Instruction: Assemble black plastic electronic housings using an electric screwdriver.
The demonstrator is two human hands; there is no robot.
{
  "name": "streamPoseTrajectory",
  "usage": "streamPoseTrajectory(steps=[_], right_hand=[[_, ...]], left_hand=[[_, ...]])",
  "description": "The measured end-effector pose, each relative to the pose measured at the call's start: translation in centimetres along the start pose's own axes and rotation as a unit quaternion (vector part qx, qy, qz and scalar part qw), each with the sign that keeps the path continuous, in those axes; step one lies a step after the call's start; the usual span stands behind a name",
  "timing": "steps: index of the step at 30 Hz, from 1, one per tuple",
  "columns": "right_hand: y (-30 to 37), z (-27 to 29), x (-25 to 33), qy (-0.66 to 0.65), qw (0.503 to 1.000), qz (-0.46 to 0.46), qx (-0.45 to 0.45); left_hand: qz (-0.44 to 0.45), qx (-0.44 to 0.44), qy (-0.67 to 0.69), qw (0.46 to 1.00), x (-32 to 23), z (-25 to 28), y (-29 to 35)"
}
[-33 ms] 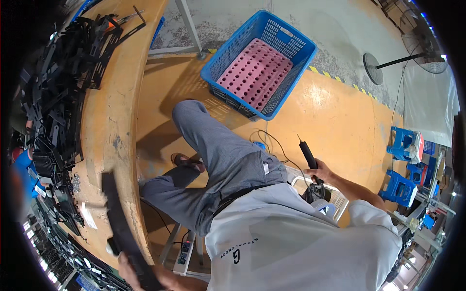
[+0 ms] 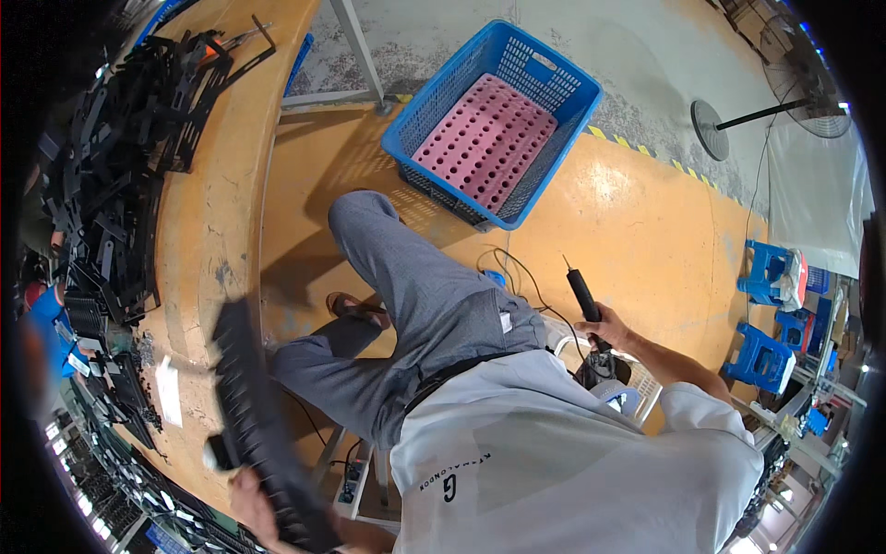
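My left hand, at the near edge of the workbench, is closed on a long black slotted bar. The bar is smeared by motion and its row of slots or ribs faces up. A small dark block with a pale end sits beside the bar, just above the fingers; whether it is joined to the bar I cannot tell. Out to the right, my right hand wraps round a black electric screwdriver, its thin bit pointing up and away from me.
Black metal brackets lie heaped along the far left of the wooden workbench, with a white paper slip nearer. A blue crate holding pink perforated foam stands on the floor ahead. Blue stools and a fan base are at right.
The black bar has turned in my left hand, so its slotted face now shows, and has shifted slightly to the right. My right hand with the screwdriver has barely moved.
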State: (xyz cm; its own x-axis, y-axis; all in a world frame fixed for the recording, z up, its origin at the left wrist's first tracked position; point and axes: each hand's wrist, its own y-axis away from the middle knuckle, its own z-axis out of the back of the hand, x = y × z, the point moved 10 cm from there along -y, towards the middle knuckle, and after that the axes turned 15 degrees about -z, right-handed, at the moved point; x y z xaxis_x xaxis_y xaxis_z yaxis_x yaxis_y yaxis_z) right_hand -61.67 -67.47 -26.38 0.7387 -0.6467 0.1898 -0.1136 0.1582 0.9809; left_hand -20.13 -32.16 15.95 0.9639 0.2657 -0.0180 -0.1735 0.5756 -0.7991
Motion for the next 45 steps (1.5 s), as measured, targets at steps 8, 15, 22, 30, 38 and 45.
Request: streamPoseTrajectory(steps=[8, 15, 22, 30, 38, 45], right_hand=[[-1.9, -4.1, 2.4, -0.082, 0.994, 0.038, 0.055], [1.5, -5.9, 1.3, -0.203, 0.979, -0.038, -0.007], [5.9, -8.2, -1.3, -0.340, 0.932, -0.106, -0.060], [6.9, -9.5, -0.5, -0.343, 0.928, -0.116, -0.088], [3.7, -6.9, 4.0, -0.216, 0.973, -0.074, -0.026], [0.3, -7.3, 12.0, -0.107, 0.994, 0.030, 0.023]], left_hand=[[-0.051, 0.268, 0.363, 0.891, -7.8, -35.0, -8.2], [-0.083, 0.407, 0.380, 0.827, -12.8, -63.4, 0.2], [-0.086, 0.517, 0.335, 0.783, -15.7, -75.2, 9.5], [-0.087, 0.582, 0.354, 0.727, -17.9, -74.9, 15.9], [-0.071, 0.651, 0.445, 0.611, -15.8, -67.0, 11.4], [0.117, 0.421, 0.506, 0.744, -8.3, -50.7, 6.3]])
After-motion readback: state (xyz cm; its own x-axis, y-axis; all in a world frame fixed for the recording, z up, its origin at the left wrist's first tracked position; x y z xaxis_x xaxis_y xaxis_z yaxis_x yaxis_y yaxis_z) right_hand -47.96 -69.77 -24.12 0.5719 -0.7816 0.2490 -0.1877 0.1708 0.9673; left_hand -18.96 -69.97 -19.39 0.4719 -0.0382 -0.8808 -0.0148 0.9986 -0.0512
